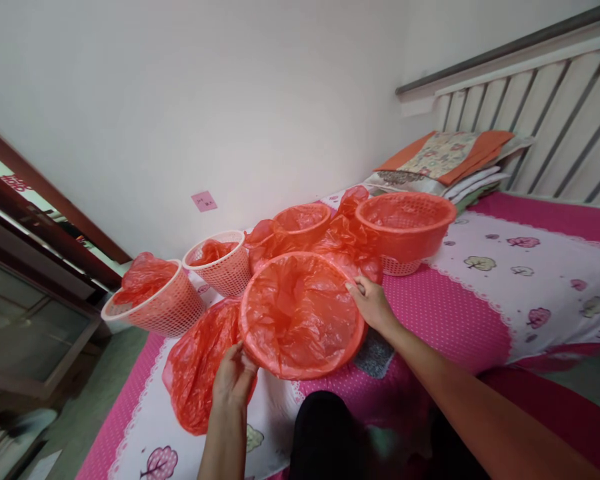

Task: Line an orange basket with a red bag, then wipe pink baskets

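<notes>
A round plastic basket [247, 320] is tilted toward me in front of my knees, lined with a thin red plastic bag [300, 313] folded over its rim. My right hand [373, 305] is closed on the right side of the rim, thumb on top. At the lower left, my left hand [234, 375] grips the rim and the bag's edge, its fingertips partly hidden beneath. Loose red plastic [195, 373] bulges out beside my left hand. The basket's outer wall is mostly hidden by the liner.
Two pale perforated baskets [180, 310] with red bags inside stand at the left on the bed [450, 313]. Behind are another bag-lined basket [303, 219], crumpled red bags [347, 233] and a covered basket [407, 230]. Folded bedding [445, 157] lies by the white headboard [530, 113].
</notes>
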{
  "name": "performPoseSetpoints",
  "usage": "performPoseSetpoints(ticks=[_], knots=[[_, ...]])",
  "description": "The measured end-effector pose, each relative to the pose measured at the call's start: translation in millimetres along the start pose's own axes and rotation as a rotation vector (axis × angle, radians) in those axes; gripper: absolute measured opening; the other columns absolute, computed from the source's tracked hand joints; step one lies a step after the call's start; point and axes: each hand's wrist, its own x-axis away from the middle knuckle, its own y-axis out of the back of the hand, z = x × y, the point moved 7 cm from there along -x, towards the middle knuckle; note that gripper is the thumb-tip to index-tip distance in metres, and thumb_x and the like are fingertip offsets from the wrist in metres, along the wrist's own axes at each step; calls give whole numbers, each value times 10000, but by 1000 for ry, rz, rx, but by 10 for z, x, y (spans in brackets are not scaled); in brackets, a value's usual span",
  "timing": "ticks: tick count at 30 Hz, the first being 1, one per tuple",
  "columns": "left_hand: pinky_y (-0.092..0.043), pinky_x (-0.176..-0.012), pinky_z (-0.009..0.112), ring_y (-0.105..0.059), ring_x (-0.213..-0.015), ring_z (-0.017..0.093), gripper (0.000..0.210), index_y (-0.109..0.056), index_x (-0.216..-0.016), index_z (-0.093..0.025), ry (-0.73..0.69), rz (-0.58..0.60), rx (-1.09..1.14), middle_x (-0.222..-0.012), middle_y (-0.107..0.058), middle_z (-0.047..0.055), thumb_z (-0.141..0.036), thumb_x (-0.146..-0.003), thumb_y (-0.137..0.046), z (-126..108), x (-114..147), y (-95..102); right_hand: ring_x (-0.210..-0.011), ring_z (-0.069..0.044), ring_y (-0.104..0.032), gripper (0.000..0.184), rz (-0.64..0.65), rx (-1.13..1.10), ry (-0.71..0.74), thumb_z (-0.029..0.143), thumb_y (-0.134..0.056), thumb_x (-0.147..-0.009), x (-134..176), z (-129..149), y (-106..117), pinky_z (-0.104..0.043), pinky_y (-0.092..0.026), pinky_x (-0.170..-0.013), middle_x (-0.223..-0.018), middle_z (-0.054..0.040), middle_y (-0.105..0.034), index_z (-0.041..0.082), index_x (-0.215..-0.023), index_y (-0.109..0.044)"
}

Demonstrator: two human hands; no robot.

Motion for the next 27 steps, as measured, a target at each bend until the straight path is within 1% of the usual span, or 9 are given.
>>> performPoseSetpoints(ticks=[2, 5, 7, 10, 15, 18, 21, 24, 27], knots=[[-659, -721, 272, -767, -724, 176, 287, -695, -909, -156, 48, 11, 10, -812, -769, 53, 56, -777, -554, 112, -50, -5, -529, -179, -489, 320, -2, 3, -4, 553, -573, -817, -4, 1, 4, -306, -359, -531, -559, 21, -532, 236, -776, -593], [-670, -792, 321, -790, -840, 224, 359, -741, -1068, -186, 84, 108, 23, -922, -803, 77, 32, -818, -602, 283, -99, -110, -527, -171, -477, 319, 13, 0, -6, 548, -572, -822, -8, -10, -3, -297, -342, -517, -558, 24, -528, 234, -773, -597], [-667, -849, 350, -790, -919, 244, 354, -746, -1148, -204, 85, 171, 35, -972, -812, 81, -25, -863, -637, 371, -124, -178, -517, -164, -456, 324, 17, -5, -19, 551, -574, -823, -11, -38, -2, -291, -331, -507, -550, 33, -509, 234, -763, -595], [-652, -901, 350, -781, -992, 242, 313, -742, -1175, -191, 70, 189, 52, -1039, -815, 88, -79, -901, -641, 458, -151, -184, -507, -157, -436, 326, 10, -5, -41, 551, -580, -827, -20, -95, 12, -287, -326, -504, -538, 43, -484, 237, -737, -584], [-651, -877, 319, -775, -1012, 223, 386, -729, -1178, -208, 94, 194, 66, -1089, -813, 84, -22, -859, -618, 570, -79, -107, -536, -161, -487, 337, 0, -69, -87, 544, -644, -815, -41, -176, 7, -278, -359, -504, -552, 29, -521, 240, -688, -571], [-660, -829, 348, -780, -963, 236, 392, -726, -1151, -210, 122, 202, 77, -1074, -814, 95, -17, -827, -621, 599, -1, -94, -607, -191, -609, 346, 45, -225, -177, 563, -690, -796, -38, -221, -82, -295, -468, -550, -644, -15, -655, 234, -739, -598], [-652, -781, 355, -777, -846, 217, 293, -720, -1019, -194, 145, 156, 118, -958, -808, 82, -23, -808, -611, 585, 9, -73, -705, -225, -707, 320, 79, -408, -281, 513, -756, -765, -21, -235, -188, -337, -565, -632, -789, -67, -753, 225, -824, -630], [-621, -692, 293, -743, -698, 162, 201, -655, -815, -194, 131, 46, 178, -772, -760, 26, -17, -816, -560, 535, -42, -17, -708, -222, -734, 304, 104, -595, -438, 420, -811, -750, 21, -259, -282, -345, -594, -621, -860, -65, -778, 220, -922, -662], [-594, -638, 265, -729, -674, 143, 186, -637, -793, -199, 119, 23, 201, -774, -754, 17, -49, -861, -552, 504, -47, -19, -693, -204, -740, 278, 125, -663, -505, 372, -822, -771, 50, -236, -312, -334, -608, -608, -883, -51, -782, 225, -963, -684]])
